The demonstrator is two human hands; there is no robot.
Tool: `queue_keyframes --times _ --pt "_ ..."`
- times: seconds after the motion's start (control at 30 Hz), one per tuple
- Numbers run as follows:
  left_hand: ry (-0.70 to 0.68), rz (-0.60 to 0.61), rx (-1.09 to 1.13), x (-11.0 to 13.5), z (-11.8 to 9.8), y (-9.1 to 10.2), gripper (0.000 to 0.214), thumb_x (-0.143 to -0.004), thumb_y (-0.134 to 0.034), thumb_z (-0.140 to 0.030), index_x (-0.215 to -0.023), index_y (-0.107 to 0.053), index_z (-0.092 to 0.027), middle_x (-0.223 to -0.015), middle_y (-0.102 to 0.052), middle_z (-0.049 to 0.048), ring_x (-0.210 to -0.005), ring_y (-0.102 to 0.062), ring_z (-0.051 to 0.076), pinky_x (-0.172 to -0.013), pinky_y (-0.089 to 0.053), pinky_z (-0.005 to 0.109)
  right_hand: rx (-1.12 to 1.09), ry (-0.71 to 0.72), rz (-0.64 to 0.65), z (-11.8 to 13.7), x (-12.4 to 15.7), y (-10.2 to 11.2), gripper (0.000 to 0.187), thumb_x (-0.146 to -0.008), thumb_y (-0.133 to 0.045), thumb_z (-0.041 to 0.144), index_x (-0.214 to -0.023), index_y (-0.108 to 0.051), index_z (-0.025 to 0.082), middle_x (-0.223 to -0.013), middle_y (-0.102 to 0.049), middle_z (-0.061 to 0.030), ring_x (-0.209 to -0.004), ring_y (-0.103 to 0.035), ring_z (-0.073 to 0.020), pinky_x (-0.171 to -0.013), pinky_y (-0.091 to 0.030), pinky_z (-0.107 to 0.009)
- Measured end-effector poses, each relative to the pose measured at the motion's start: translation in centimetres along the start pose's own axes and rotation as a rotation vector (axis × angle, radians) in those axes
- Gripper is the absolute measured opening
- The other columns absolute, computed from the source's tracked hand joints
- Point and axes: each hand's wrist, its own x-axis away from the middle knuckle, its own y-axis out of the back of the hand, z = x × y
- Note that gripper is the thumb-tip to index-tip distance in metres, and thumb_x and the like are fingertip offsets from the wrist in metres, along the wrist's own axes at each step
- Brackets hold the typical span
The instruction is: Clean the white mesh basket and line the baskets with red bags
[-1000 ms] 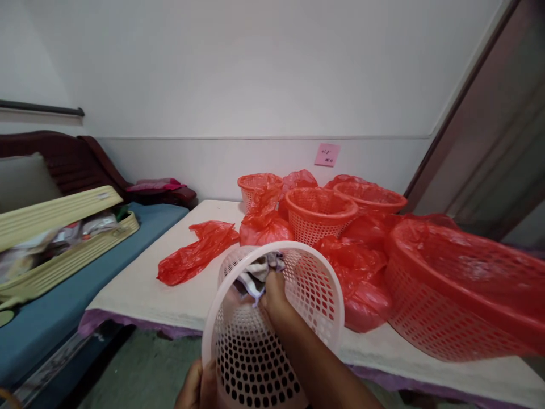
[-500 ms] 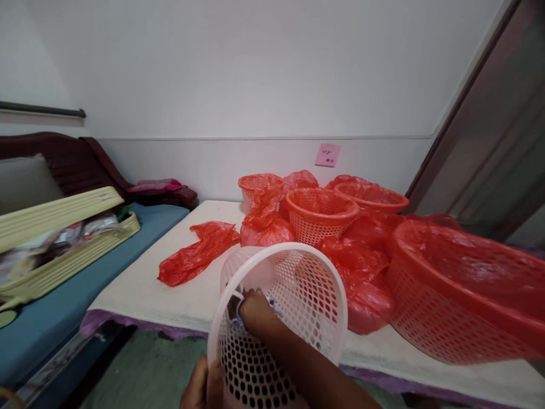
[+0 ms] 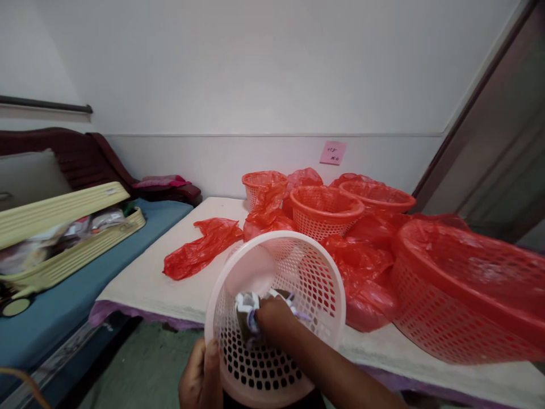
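A white perforated plastic basket [image 3: 315, 255] is tilted with its mouth toward me. My left hand [image 3: 200, 375] grips its rim at the lower left, the thumb over the edge. Deep inside the basket is my right hand [image 3: 272, 318], fingers curled on a bundle of small white, purple and dark olive items [image 3: 247, 309]. The kind of these items cannot be made out, and my fingertips are hidden behind the hand and the bundle.
Beyond the basket, a white-covered table [image 3: 170, 301] holds a crumpled red plastic bag [image 3: 200, 250], filled red bags [image 3: 361, 284] and several red baskets, the largest basket [image 3: 451, 318] at right. An open yellow case [image 3: 72, 244] lies on a blue bed [image 3: 166, 218] at left.
The basket's mouth has turned more toward me and its rim has risen slightly. My right hand has shifted a little right inside it, and more of the white and olive items shows.
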Motion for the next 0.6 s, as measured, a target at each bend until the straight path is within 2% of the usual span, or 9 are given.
queue_keyframes --times 0.07,0.13,0.27,0.33,0.37,0.4,0.47,0.53,0.6 --pt "-0.011 0.022 -0.011 0.0 0.3 0.0 0.048 -0.08 -0.055 -0.066 -0.063 -0.051 -0.021 -0.054 -0.04 -0.0059 -0.056 -0.039 0.013 -0.051 -0.033 0.022 -0.013 -0.044 0.026 -0.2 -0.2 0.1 0.023 -0.074 -0.058 0.008 -0.093 -0.071 0.005 -0.1 -0.071 -0.0272 -0.095 -0.068 -0.0384 -0.082 -0.05 -0.049" --pt "-0.01 0.041 -0.025 0.0 0.5 0.2 0.049 -0.08 -0.054 -0.067 -0.063 -0.05 -0.021 -0.054 -0.042 -0.0057 -0.055 -0.039 0.012 -0.051 -0.033 0.022 -0.065 -0.041 0.046 0.2 -0.2 0.2 0.025 -0.07 -0.064 0.011 -0.093 -0.072 0.006 -0.101 -0.071 -0.026 -0.094 -0.069 -0.0386 -0.08 -0.052 -0.046" --pt "-0.022 0.015 -0.025 -0.4 0.5 0.7 0.047 -0.081 -0.054 -0.065 -0.065 -0.05 -0.021 -0.054 -0.04 -0.0064 -0.056 -0.04 0.012 -0.052 -0.034 0.021 -0.239 0.018 0.019 2.5 1.8 1.4 0.03 -0.072 -0.058 0.014 -0.099 -0.07 0.017 -0.104 -0.074 -0.0117 -0.098 -0.069 -0.0271 -0.081 -0.052 -0.03" --pt "-0.036 -0.02 -0.038 -0.7 0.4 0.9 0.048 -0.079 -0.055 -0.067 -0.066 -0.051 -0.021 -0.055 -0.04 -0.0068 -0.057 -0.041 0.012 -0.054 -0.035 0.02 -0.419 0.051 -0.022 4.1 3.9 2.6 0.038 -0.073 -0.053 0.013 -0.107 -0.067 0.024 -0.104 -0.074 -0.0024 -0.098 -0.069 -0.0186 -0.079 -0.05 -0.022" --pt "-0.03 -0.034 -0.044 -0.8 0.3 0.9 0.049 -0.079 -0.055 -0.068 -0.066 -0.051 -0.021 -0.055 -0.041 -0.0069 -0.057 -0.04 0.012 -0.053 -0.035 0.02 -0.601 0.069 -0.048 4.8 5.1 3.2 0.04 -0.073 -0.052 0.011 -0.108 -0.065 0.026 -0.101 -0.074 0.0001 -0.095 -0.069 -0.0166 -0.075 -0.049 -0.019" --pt "-0.017 -0.042 -0.047 -0.8 0.2 1.0 0.05 -0.078 -0.055 -0.069 -0.065 -0.05 -0.021 -0.055 -0.042 -0.0069 -0.056 -0.04 0.012 -0.053 -0.035 0.02 -0.771 0.104 -0.056 5.5 6.2 3.8 0.042 -0.074 -0.051 0.011 -0.11 -0.064 0.027 -0.099 -0.074 0.0021 -0.093 -0.069 -0.0155 -0.073 -0.049 -0.018" --pt "0.02 -0.044 -0.04 -0.8 0.1 1.0 0.05 -0.079 -0.054 -0.068 -0.065 -0.051 -0.021 -0.055 -0.042 -0.0067 -0.055 -0.04 0.012 -0.051 -0.034 0.021 -0.961 0.172 -0.041 6.3 7.8 4.6 0.039 -0.074 -0.054 0.011 -0.106 -0.067 0.029 -0.102 -0.074 0.0027 -0.093 -0.068 -0.0157 -0.072 -0.049 -0.019" --pt "0.017 -0.037 -0.022 -0.7 0.2 1.1 0.049 -0.08 -0.054 -0.068 -0.066 -0.051 -0.021 -0.054 -0.041 -0.0066 -0.055 -0.039 0.012 -0.05 -0.034 0.021 -0.997 0.076 -0.011 6.3 8.5 4.4 0.031 -0.076 -0.054 0.014 -0.098 -0.07 0.028 -0.102 -0.074 -0.0001 -0.091 -0.068 -0.0174 -0.071 -0.05 -0.021" --pt "-0.021 -0.035 -0.014 -0.6 0.2 1.1 0.049 -0.079 -0.055 -0.067 -0.066 -0.051 -0.021 -0.055 -0.042 -0.0064 -0.056 -0.04 0.012 -0.051 -0.035 0.021 -0.914 -0.144 -0.03 5.2 8.1 3.4 0.024 -0.077 -0.053 0.015 -0.086 -0.073 0.024 -0.094 -0.074 -0.0067 -0.089 -0.069 -0.0223 -0.073 -0.051 -0.028"
